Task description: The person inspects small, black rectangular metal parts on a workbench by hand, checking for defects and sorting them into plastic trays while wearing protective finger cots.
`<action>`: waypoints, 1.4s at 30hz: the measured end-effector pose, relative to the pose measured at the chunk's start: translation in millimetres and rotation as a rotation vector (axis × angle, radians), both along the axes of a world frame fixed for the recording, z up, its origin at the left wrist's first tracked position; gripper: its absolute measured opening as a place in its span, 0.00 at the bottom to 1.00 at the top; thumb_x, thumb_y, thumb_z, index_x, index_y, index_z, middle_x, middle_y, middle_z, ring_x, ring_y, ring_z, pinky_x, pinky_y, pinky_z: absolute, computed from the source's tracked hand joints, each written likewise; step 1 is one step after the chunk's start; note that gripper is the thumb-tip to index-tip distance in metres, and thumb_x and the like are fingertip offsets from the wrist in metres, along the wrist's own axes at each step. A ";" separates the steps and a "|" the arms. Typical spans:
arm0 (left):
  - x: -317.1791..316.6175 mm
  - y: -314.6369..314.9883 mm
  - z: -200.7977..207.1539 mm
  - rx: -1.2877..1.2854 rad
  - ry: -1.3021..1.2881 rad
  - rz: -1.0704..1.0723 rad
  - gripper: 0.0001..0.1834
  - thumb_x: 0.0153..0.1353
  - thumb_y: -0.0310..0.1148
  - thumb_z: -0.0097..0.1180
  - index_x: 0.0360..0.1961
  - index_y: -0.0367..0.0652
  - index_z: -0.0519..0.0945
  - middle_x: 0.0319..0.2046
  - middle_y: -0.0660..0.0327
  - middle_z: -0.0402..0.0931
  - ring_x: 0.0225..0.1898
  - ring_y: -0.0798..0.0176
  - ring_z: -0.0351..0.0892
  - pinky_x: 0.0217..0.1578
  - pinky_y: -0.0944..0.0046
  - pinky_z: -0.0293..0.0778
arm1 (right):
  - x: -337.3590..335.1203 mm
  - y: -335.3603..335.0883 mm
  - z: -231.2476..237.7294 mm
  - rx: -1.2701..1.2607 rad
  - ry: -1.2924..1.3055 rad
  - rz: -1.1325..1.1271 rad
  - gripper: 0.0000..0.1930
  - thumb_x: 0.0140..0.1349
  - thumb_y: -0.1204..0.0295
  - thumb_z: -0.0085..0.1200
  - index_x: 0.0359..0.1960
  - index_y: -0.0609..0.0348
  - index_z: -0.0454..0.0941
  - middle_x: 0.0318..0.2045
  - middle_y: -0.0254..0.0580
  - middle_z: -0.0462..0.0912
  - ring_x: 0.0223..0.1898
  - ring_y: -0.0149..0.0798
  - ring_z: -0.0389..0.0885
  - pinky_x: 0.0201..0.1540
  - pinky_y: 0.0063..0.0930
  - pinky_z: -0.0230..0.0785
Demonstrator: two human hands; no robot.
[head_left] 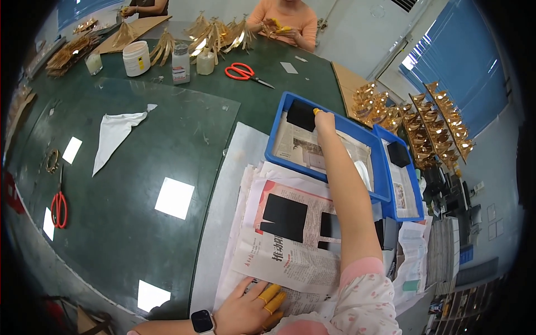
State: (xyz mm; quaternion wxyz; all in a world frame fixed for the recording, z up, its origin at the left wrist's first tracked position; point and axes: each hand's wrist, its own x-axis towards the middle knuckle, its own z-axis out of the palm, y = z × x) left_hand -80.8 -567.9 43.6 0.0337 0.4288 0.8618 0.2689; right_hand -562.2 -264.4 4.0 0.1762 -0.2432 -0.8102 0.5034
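Note:
My left hand (251, 306) lies spread on the newspaper (290, 265) at the lower middle, with yellow covers on some fingers. On that paper are black flat pieces, among them a notched black piece (285, 216). My right arm stretches over the papers into a blue tray (274, 139) lined with newspaper. My right hand (324, 120) is at the tray's far side, its fingers bent, with one yellow cover showing. It is right beside a stack of black pieces (301, 115). What is between its fingers is hidden. A white oval thing (363, 173) lies in the tray, partly behind my forearm.
A smaller blue tray (416, 192) holds a black block (398, 154). Red-handled scissors (241, 71) lie beyond; another pair of scissors (59, 207) lies left. A white cloth (114, 131), white tub (136, 58) and golden ornaments (215, 36) are on the green table. Two people sit opposite.

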 end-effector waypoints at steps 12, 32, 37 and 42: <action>7.2 -2.3 -5.3 -0.006 0.114 0.044 0.20 0.65 0.46 0.58 0.53 0.46 0.82 0.55 0.58 0.78 0.62 0.54 0.70 0.66 0.46 0.57 | 356.6 3.7 170.5 0.522 -0.140 1.010 0.41 0.61 0.60 0.70 0.72 0.63 0.64 0.67 0.52 0.74 0.68 0.48 0.73 0.69 0.39 0.64; 34.2 2.7 10.0 0.211 0.334 0.095 0.25 0.60 0.33 0.66 0.57 0.37 0.77 0.63 0.47 0.74 0.68 0.39 0.67 0.67 0.38 0.59 | 542.0 67.7 118.7 0.586 0.047 0.227 0.14 0.69 0.68 0.59 0.53 0.57 0.81 0.42 0.49 0.87 0.43 0.53 0.86 0.47 0.39 0.78; 44.0 14.3 19.6 0.349 0.248 0.135 0.26 0.60 0.27 0.66 0.59 0.35 0.74 0.67 0.43 0.70 0.69 0.35 0.65 0.67 0.42 0.61 | 578.3 186.6 112.3 0.224 0.165 -0.317 0.10 0.69 0.72 0.56 0.49 0.60 0.83 0.36 0.45 0.87 0.36 0.36 0.85 0.35 0.31 0.75; 51.0 22.4 18.0 0.347 0.219 0.077 0.24 0.61 0.25 0.64 0.58 0.35 0.75 0.66 0.44 0.70 0.68 0.35 0.67 0.68 0.43 0.62 | 670.9 338.1 87.1 -0.652 0.385 -0.766 0.17 0.72 0.76 0.44 0.60 0.64 0.76 0.49 0.53 0.84 0.43 0.48 0.86 0.34 0.33 0.79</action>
